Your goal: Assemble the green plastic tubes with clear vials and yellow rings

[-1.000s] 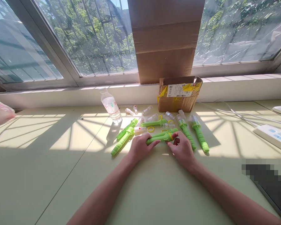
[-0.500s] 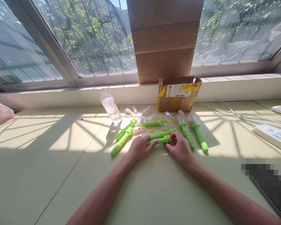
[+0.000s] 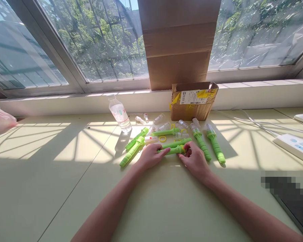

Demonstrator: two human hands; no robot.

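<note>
My left hand (image 3: 150, 156) is closed round the left end of a green ridged plastic handle (image 3: 173, 150), with the thumb laid along it. At the handle's right end, the fingers of my right hand (image 3: 194, 159) pinch the collar, where a yellow ring (image 3: 183, 149) shows in part. Just behind lies another green handle (image 3: 175, 143), nearly parallel to the held one. Two assembled pieces with clear caps, one nearer (image 3: 202, 144) and one farther right (image 3: 216, 147), rest beside my right hand. More green handles (image 3: 132, 151) lie left of my left hand.
Clear caps (image 3: 164, 126), loose yellow rings (image 3: 162, 138) and small white parts (image 3: 151, 139) lie behind my hands. Farther back stand a water bottle (image 3: 120, 114) and a cardboard box (image 3: 192, 109). A power strip (image 3: 294, 146) with cables is at right, near a pixelated dark object (image 3: 288, 198).
My left thumb has shifted slightly up over the handle. My right hand keeps its pinch at the collar. The whole view has moved by a few pixels.
</note>
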